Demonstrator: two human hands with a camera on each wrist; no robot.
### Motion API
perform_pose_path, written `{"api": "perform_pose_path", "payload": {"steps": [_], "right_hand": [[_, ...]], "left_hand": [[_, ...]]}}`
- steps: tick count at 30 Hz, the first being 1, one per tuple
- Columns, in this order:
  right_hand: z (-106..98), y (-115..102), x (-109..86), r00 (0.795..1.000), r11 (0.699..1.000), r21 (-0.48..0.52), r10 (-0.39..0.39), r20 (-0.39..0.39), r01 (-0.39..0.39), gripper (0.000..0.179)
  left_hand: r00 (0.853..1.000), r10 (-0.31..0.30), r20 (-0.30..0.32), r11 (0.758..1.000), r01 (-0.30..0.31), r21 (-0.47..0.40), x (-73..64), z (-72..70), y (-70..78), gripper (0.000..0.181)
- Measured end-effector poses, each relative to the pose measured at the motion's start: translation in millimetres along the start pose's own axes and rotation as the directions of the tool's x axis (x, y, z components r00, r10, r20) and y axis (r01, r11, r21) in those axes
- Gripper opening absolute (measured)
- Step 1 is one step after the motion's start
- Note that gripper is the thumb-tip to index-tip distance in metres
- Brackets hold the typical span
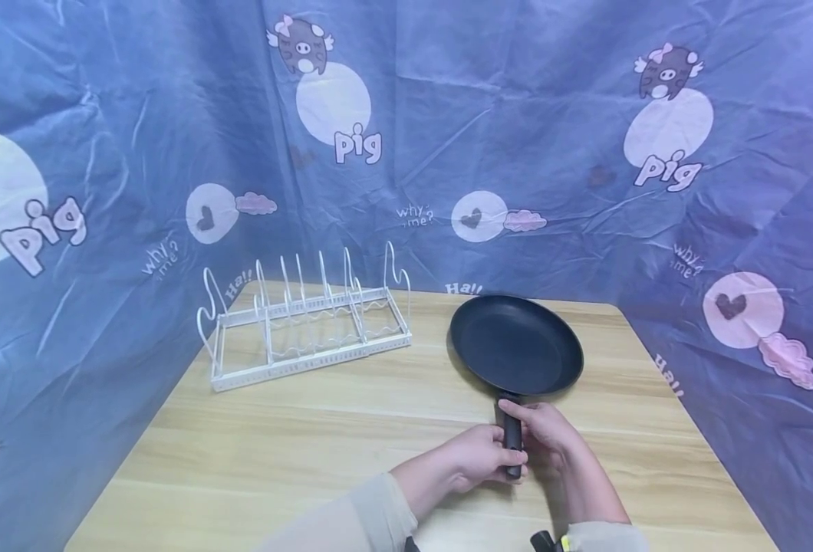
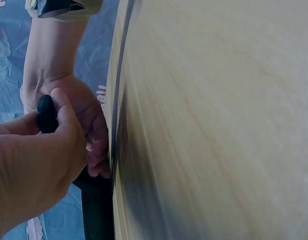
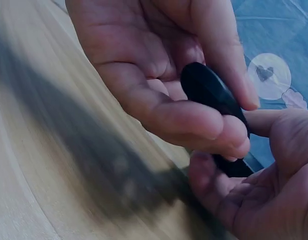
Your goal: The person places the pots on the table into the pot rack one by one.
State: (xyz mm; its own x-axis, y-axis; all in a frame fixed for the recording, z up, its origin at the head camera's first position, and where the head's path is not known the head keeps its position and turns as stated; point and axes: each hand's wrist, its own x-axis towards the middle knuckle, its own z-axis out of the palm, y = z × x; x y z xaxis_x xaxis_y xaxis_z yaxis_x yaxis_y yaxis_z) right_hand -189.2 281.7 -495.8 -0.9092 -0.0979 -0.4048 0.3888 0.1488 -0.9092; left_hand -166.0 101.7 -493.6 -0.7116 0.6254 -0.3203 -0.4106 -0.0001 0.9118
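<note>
Pan [image 1: 517, 345], round, black metal, at one o'clock; our left hand [image 1: 478, 458] and right hand [image 1: 549, 428] grip its black handle [image 1: 513, 434]. Grasping looks done, release remains; white wire rack [image 1: 310, 363] stands apart at eleven.

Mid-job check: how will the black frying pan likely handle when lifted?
The frying pan probably stays stiff: it looks evenly round, without sag. It likely feels front-heavy, since its bulk lies beyond a slim handle. It may tip sideways, being far wider than that handle.
</note>
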Motion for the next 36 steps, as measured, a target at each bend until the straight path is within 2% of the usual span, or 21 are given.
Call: {"api": "perform_pose_path", "payload": {"steps": [5, 8, 10, 13, 16, 22, 26, 28, 31, 36], "right_hand": [[0, 2, 1.7, 0.999, 0.989, 0.149, -0.025, 0.043, 0.019, 0.037], [2, 0, 1.0, 0.998, 0.983, 0.180, -0.026, 0.059, 0.015, 0.028], [3, -3, 0.2, 0.998, 0.981, 0.193, -0.018, 0.060, 0.006, 0.028], [6, -7, -1.4, 0.998, 0.982, 0.189, -0.013, 0.062, 0.001, 0.031], [9, -10, -2.3, 0.999, 0.985, 0.172, -0.023, 0.048, 0.015, 0.033], [15, -16, -5.0, 0.999, 0.990, 0.130, -0.046, -0.009, 0.047, 0.029], [20, -21, -7.4, 0.997, 0.995, 0.090, -0.047, -0.058, 0.052, 0.025], [23, -24, -9.0, 0.995, 0.996, 0.080, -0.043, -0.095, 0.051, 0.024], [28, -28, -11.6, 0.991, 0.995, 0.075, -0.048, -0.126, 0.058, 0.029], [36, -35, -16.9, 0.989, 0.992, 0.083, -0.089, -0.121, 0.100, 0.041]], "left_hand": [[0.996, 0.028, -0.084, 0.998, -0.023, 0.066, -0.6, 4.6, -3.5, 0.014], [0.992, 0.042, -0.117, 0.995, -0.031, 0.100, -2.6, 5.9, -3.5, 0.015], [0.989, 0.058, -0.135, 0.987, -0.037, 0.154, -4.2, 5.9, -1.5, 0.013], [0.984, 0.083, -0.158, 0.967, -0.042, 0.252, -6.5, 5.3, 2.7, 0.011], [0.977, 0.116, -0.179, 0.925, -0.041, 0.377, -9.4, 5.0, 6.9, 0.010], [0.965, 0.167, -0.201, 0.798, -0.012, 0.603, -17.0, 5.8, 12.6, 0.013], [0.963, 0.206, -0.171, 0.699, -0.022, 0.714, -21.4, 4.4, 14.9, 0.016], [0.960, 0.236, -0.147, 0.633, -0.037, 0.773, -23.5, 3.3, 15.1, 0.017], [0.949, 0.293, -0.114, 0.517, -0.057, 0.854, -27.7, 1.9, 14.5, 0.015], [0.916, 0.398, -0.055, 0.320, -0.082, 0.944, -36.3, -1.6, 14.1, 0.017]]}}
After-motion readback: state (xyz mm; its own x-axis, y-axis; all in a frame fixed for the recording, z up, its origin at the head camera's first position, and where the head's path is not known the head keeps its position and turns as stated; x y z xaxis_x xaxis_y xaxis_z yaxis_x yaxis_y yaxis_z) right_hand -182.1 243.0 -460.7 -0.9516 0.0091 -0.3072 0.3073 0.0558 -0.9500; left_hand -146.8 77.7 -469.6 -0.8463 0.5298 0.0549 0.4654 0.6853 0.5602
